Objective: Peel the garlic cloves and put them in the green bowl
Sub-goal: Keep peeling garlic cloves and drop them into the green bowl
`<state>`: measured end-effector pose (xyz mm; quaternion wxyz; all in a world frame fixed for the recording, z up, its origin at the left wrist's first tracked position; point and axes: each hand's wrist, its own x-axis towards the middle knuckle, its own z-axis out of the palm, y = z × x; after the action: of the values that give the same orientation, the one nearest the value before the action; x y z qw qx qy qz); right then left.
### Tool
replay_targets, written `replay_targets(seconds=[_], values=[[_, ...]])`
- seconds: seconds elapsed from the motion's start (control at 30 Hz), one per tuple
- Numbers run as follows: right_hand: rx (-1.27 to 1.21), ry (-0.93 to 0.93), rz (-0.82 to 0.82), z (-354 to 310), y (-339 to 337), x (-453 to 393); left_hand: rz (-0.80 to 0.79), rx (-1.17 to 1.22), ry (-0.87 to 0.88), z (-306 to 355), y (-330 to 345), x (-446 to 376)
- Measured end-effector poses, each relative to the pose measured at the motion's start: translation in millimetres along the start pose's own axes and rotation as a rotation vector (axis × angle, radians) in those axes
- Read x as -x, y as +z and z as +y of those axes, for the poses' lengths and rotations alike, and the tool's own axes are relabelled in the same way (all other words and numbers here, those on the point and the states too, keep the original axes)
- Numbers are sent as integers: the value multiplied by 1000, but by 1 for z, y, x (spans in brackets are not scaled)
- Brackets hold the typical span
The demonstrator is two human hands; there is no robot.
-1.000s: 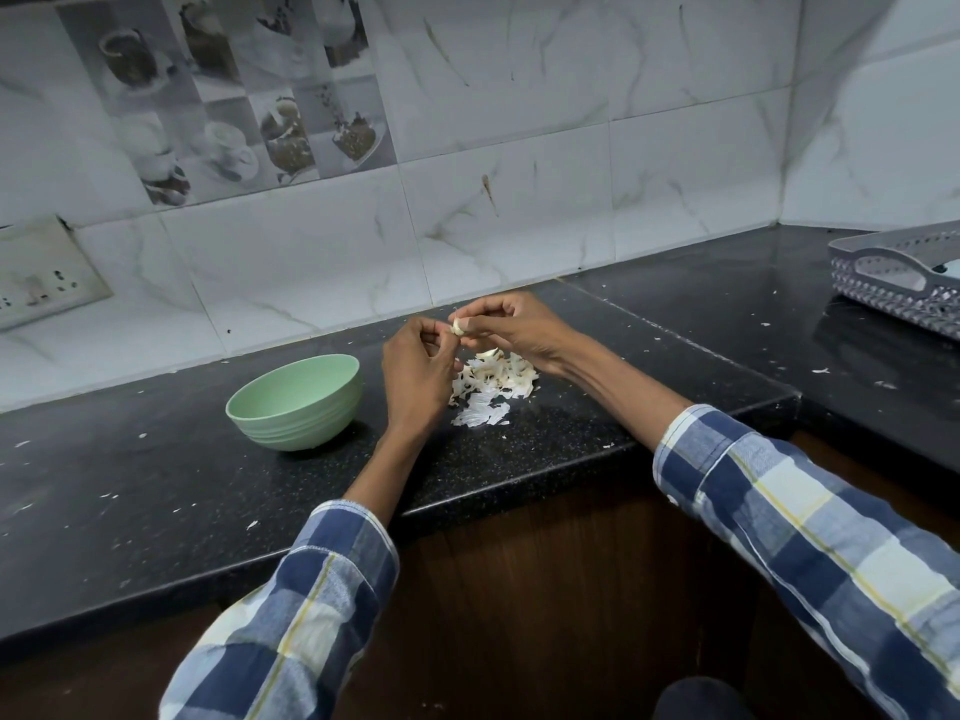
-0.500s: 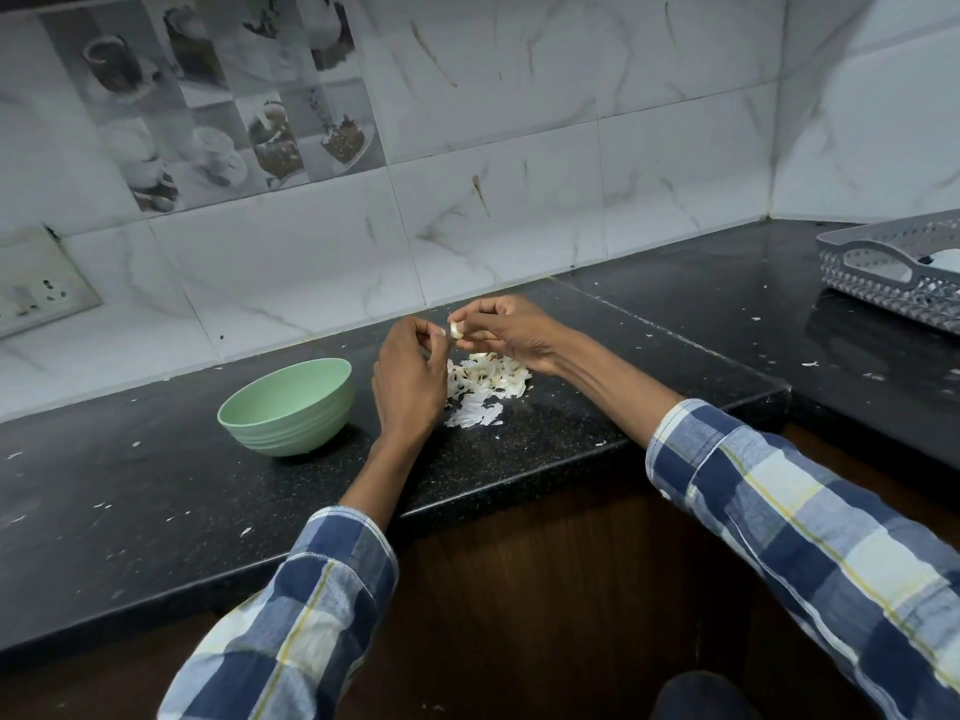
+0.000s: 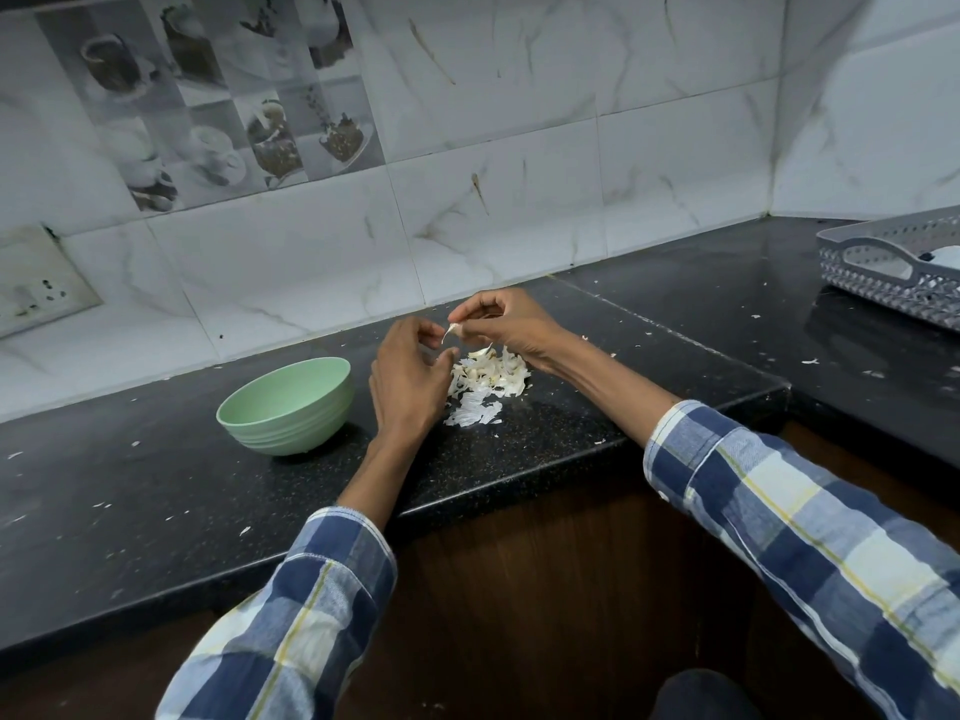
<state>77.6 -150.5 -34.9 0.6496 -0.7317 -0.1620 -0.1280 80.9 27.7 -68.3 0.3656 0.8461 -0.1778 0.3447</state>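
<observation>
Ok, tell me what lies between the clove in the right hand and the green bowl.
Only the left hand: it sits between the garlic clove, pinched by the right hand, and the green bowl. Nothing else blocks the way, and the bowl's mouth is uncovered. The peel pile lies nearer, off that line.

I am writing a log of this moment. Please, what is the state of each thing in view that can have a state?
garlic clove: pinched in right hand, skin strip hanging off it
right hand: fingers curled, pinching the clove
left hand: fingers curled beside the clove; contact unclear
green bowl: upright; inside not visible
pile of peels: loose on the counter
grey basket: upright, far right
</observation>
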Motion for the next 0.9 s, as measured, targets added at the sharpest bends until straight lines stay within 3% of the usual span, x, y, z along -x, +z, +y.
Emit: replay_targets(seconds=[0.2, 0.4, 0.63, 0.8, 0.9], values=[[78, -122, -33, 0, 3, -1, -32, 14, -21, 10, -1, 3], [6, -131, -59, -4, 7, 0, 42, 61, 10, 10, 0, 0], [92, -187, -41, -1, 8, 0, 95, 90, 15, 11, 2, -1], [360, -312, -23, 3, 16, 1, 108, 66, -35, 10, 2, 0], [526, -440, 38, 5, 23, 2, 31, 213, -111, 13, 3, -1]])
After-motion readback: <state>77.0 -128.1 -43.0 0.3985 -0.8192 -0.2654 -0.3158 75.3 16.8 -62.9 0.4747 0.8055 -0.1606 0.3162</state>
